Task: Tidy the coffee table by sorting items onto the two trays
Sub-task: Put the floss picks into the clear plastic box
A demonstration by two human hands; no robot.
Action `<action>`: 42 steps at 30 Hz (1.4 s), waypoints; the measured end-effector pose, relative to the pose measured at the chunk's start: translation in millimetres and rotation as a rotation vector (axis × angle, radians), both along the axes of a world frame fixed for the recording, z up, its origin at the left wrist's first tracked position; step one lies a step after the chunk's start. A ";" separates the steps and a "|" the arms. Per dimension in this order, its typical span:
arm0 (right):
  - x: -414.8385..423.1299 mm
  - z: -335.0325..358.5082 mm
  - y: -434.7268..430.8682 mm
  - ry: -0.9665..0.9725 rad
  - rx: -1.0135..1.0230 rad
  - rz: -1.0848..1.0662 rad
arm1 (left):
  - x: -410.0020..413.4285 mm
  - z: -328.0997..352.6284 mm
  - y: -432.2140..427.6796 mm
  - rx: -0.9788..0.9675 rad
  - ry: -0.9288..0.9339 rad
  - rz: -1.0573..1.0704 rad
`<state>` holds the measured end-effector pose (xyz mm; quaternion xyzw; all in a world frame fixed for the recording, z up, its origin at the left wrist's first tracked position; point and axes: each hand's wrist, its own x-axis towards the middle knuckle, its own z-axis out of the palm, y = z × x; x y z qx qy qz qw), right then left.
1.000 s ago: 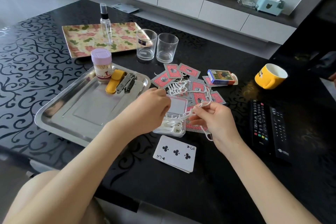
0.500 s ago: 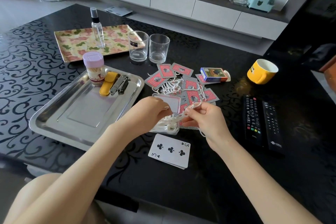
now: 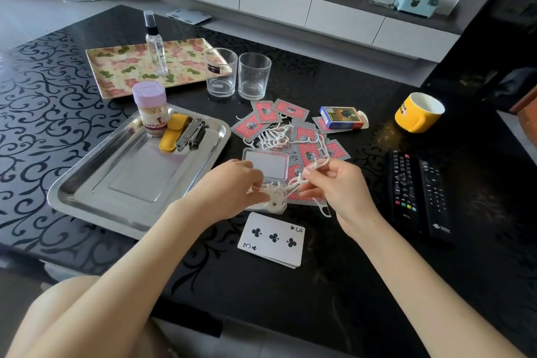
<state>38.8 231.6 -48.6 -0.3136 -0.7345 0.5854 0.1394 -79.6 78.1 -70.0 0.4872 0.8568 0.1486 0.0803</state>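
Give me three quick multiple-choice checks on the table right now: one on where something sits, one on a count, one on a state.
1. Where does the toothpick jar stand?
A. In the steel tray
B. On the floral tray
C. Beside the remotes

2. How many clear drinking glasses stand on the table?
A. One
B. Two
C. Four

3. What state is the small clear floss-pick box in?
A. Closed and lying in the steel tray
B. Open, lid raised
C. Closed, under the three of clubs

Answers:
1. A: the jar stands in the far corner of the steel tray, next to the yellow case and nail clippers.
2. B: two glasses stand side by side, near the floral tray.
3. B: its lid stands up behind the left hand, while the right hand holds floss picks at it.
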 end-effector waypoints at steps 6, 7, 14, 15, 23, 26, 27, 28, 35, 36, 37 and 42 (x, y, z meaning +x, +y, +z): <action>0.0 1.6 -2.0 0.017 -0.015 0.006 | -4.2 6.9 -11.8 0.144 -0.010 0.062; -0.8 2.3 -2.4 0.024 -0.012 0.008 | -4.7 7.0 -11.0 0.142 -0.021 0.079; -6.0 20.2 -6.5 0.118 0.299 0.111 | 1.2 -1.4 -6.6 0.106 -0.124 0.104; -8.5 24.1 -7.0 0.124 0.359 0.146 | 0.6 -1.4 -6.7 0.107 -0.124 0.106; -22.1 29.1 -14.5 -0.039 0.626 0.402 | 0.8 5.7 -14.9 0.162 -0.204 0.119; -27.1 20.5 -21.1 -0.064 0.711 0.463 | 0.7 7.4 -15.8 0.161 -0.218 0.128; -29.1 17.7 -23.9 -0.076 0.749 0.484 | 1.6 7.4 -15.3 0.167 -0.222 0.143; -31.0 15.7 -27.1 -0.093 0.793 0.508 | 2.6 6.9 -14.6 0.178 -0.228 0.160; -44.1 11.6 -39.3 -0.222 0.829 0.626 | 4.9 4.9 -15.1 0.254 -0.290 0.220; -44.8 12.2 -38.8 -0.247 0.825 0.632 | 4.9 5.4 -16.2 0.262 -0.318 0.227; -44.9 13.2 -37.7 -0.264 0.811 0.632 | 4.9 5.9 -17.4 0.268 -0.336 0.234; -40.9 15.4 -26.7 -0.278 0.668 0.575 | 2.8 6.9 -20.4 0.265 -0.322 0.244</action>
